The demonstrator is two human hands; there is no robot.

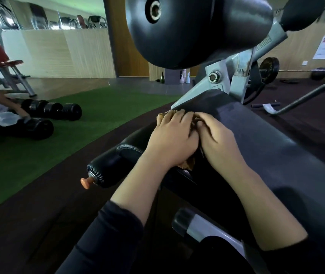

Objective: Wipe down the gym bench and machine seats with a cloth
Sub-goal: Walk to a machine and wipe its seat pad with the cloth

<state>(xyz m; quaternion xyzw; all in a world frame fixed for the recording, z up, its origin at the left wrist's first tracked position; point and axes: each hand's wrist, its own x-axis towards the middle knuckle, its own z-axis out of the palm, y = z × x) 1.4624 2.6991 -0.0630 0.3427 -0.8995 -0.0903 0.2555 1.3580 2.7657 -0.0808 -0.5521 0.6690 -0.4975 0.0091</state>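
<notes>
Both hands' grip presses a brown cloth (187, 165) flat: left hand (172, 139) and right hand (215, 135), fingers straight, on the dark machine seat (276, 147). Wiping looks underway; other seats likely remain.

Bench pad (266, 139): dark vinyl-like cover, matt to faintly sheened, smooth. Roller pad (179, 30) overhead: black, glossy, highlights seen. Small roller (106, 171) at near left: black leather-look cover, gathered into wrinkles at its end; orange plastic-looking knob (85, 182) beside it. Frame (234, 76): grey painted metal, scuffed; bolt (214, 77) shiny. Cloth (188, 165): tan, coarse weave, mostly hidden. Turf (63, 135): green, fibrous. Far wall panels (63, 52): pale wood grain, matt.
</notes>
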